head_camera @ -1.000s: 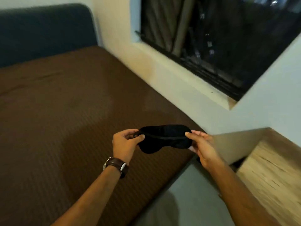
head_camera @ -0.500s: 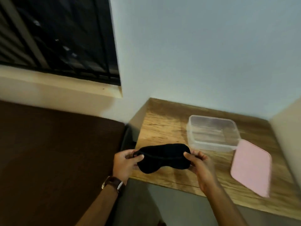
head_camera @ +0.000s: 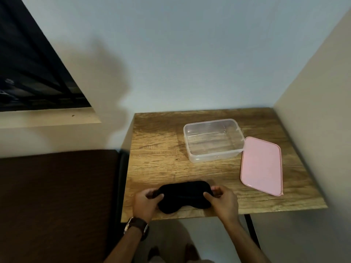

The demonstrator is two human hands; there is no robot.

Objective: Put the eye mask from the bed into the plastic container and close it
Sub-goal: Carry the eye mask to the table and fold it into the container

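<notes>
Eye mask (head_camera: pixel 183 195) now over table (head_camera: pixel 157 149) front edge, pinched by left hand (head_camera: pixel 145 204), right hand (head_camera: pixel 222 202).

A small wood-grain table (head_camera: pixel 157 160) carries a clear rectangular plastic container (head_camera: pixel 213 139) far right, its flat pink lid (head_camera: pixel 261 165) apparently touching it

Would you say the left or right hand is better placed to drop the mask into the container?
Right. The right hand grips the mask on the side nearer the open container.
</notes>
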